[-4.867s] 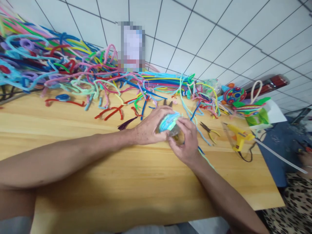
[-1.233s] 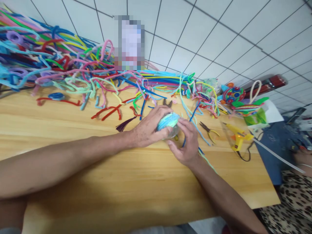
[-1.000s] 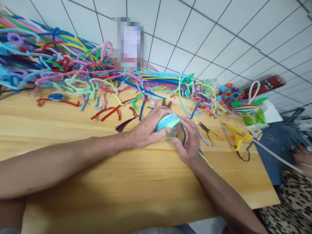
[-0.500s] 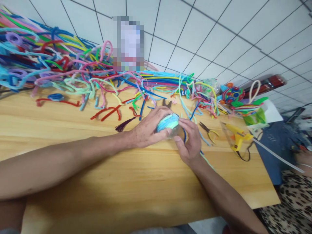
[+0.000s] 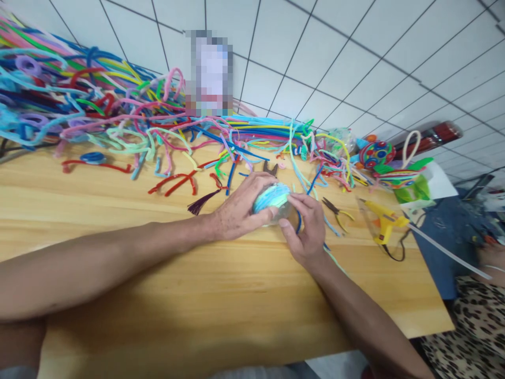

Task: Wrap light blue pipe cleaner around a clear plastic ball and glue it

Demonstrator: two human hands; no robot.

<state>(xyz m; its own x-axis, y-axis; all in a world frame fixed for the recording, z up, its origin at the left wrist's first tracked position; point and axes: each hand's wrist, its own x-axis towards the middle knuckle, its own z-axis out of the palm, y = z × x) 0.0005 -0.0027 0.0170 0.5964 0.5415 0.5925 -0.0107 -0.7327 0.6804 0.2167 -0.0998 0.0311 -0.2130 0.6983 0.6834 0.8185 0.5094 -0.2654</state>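
Note:
A clear round ball (image 5: 273, 200), partly covered with rows of blue and pale green pipe cleaner, is held just above the wooden table (image 5: 221, 310). My left hand (image 5: 240, 208) wraps around its left side, thumb in front and fingers over the top. At the right edge of the ball, my right hand (image 5: 307, 226) presses with bent fingertips and thumb. A dark blue pipe cleaner (image 5: 299, 221) hangs by the right hand. Pliers (image 5: 270, 168) lie just behind the ball, their handles hidden. The underside of the ball is out of sight.
Piles of coloured pipe cleaners (image 5: 118, 110) line the wall side. A dark tassel (image 5: 203, 202) lies left of the ball. On the right are yellow-handled pliers (image 5: 338, 212), a yellow glue gun (image 5: 385, 220) and a decorated round ornament (image 5: 376, 153). Another person in leopard print (image 5: 475, 321) sits at right.
The ball has turned very slightly, with more pale green showing on top. Both hands keep nearly the same place and grip. The view has shifted a little.

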